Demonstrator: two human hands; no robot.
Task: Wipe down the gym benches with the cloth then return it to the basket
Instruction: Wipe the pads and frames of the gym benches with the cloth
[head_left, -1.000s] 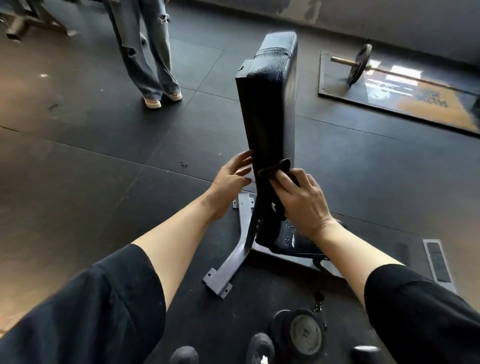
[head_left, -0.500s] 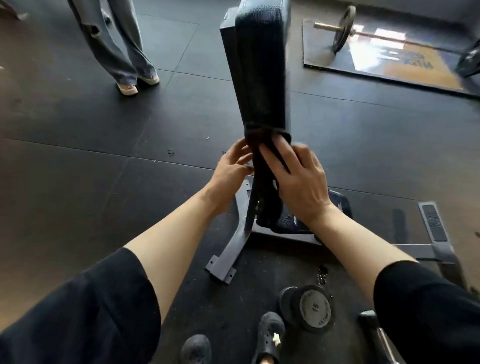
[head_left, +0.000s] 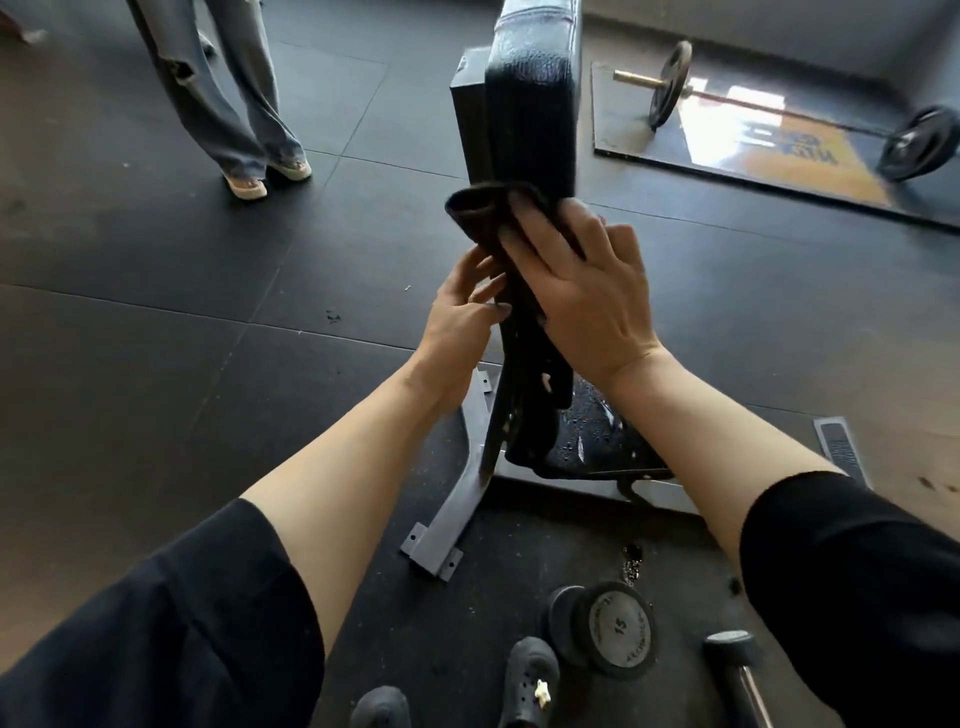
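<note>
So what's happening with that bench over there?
A person is wiping a gym bench. The right hand presses a dark cloth flat against the raised back pad, while the left hand touches the bench's edge lower down. The seat below looks speckled with droplets. A dumbbell marked 15 lies on the floor near the person's shoes, a barbell sits on a mat beyond, and someone else stands nearby. No basket is in view.

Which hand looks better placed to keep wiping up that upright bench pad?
Probably the right. The right hand lies flat on the dark cloth, pressing it to the backrest pad. The left hand sits lower beside the pad, fingers near the cloth's hanging part.
</note>
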